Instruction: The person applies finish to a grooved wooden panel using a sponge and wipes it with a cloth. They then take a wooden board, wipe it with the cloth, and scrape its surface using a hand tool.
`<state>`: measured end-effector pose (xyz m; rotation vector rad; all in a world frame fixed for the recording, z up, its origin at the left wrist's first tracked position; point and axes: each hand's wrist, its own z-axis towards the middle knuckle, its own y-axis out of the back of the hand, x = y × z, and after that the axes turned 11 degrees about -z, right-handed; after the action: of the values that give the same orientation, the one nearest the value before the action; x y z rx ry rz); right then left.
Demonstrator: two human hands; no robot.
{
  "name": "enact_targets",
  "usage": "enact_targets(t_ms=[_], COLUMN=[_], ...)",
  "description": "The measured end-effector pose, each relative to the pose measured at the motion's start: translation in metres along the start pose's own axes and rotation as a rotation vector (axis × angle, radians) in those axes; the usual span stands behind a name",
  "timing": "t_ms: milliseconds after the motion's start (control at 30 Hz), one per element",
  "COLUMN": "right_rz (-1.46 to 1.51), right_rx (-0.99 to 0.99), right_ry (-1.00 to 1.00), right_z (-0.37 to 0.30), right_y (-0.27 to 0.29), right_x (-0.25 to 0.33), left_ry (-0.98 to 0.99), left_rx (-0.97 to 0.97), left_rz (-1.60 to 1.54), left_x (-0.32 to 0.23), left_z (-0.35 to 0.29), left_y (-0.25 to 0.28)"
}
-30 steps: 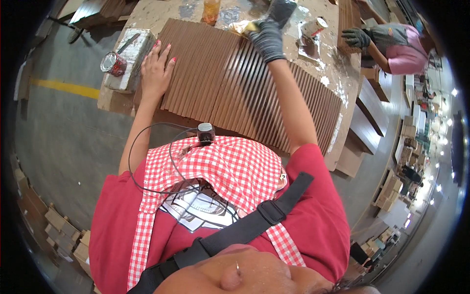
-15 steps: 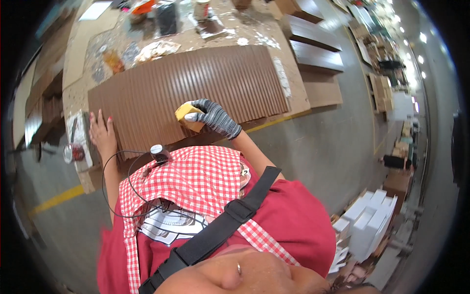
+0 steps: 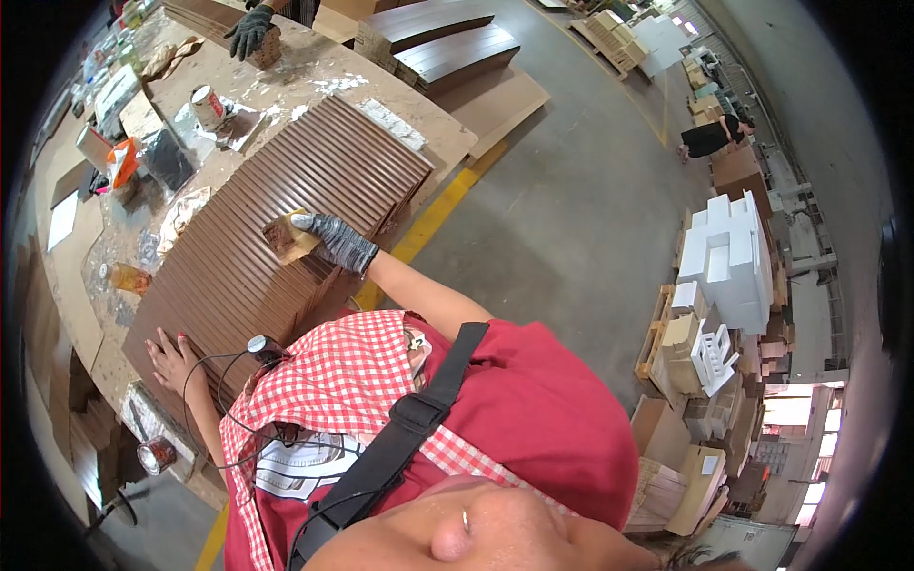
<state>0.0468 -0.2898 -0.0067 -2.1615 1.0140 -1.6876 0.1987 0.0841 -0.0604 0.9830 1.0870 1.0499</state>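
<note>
A row of brown ribbed strips or panels [image 3: 238, 209] lies side by side on the worktable. My right hand [image 3: 341, 245], in a grey striped glove, grips a yellow sponge [image 3: 286, 238] near the panels' near edge. The sponge is tilted, and its face is stained brown; whether it touches the ribs I cannot tell. My bare left hand [image 3: 172, 365] lies on the left end of the panels with its fingers spread.
A co-worker's dark-gloved hand [image 3: 249, 31] is at the table's far end, by a brown block. Cups [image 3: 207, 107], an orange-brown jar [image 3: 125, 279] and crumpled cloth [image 3: 181, 221] stand along the far side. Stacked brown boards [image 3: 466, 62] are beyond; a tin [image 3: 156, 455] is near left.
My view has swung to the right, so the table appears turned. The sponge has tipped to show its brown face. My left hand still lies on the panels' left end.
</note>
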Motion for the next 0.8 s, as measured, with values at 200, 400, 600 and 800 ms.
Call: enact_targets(t_ms=[200, 400, 600, 800], right_rz=[0.13, -0.312, -0.687, -1.513], right_rx=[0.239, 0.128, 0.072, 0.037], right_ry=[-0.055, -0.182, 0.111, 0.744], right_z=[0.014, 0.033, 0.108, 0.27], right_y=[0.007, 0.007, 0.002, 0.031], right_x=[-0.009, 0.006, 0.046, 0.085], left_ry=[0.003, 0.033, 0.046, -0.009], left_rx=[0.004, -0.052, -0.052, -0.051], left_rz=[0.066, -0.121, -0.119, -0.214], left_x=[-0.038, -0.06, -0.079, -0.099], left_z=[-0.027, -0.053, -0.08, -0.077], left_y=[0.037, 0.051, 0.059, 0.078])
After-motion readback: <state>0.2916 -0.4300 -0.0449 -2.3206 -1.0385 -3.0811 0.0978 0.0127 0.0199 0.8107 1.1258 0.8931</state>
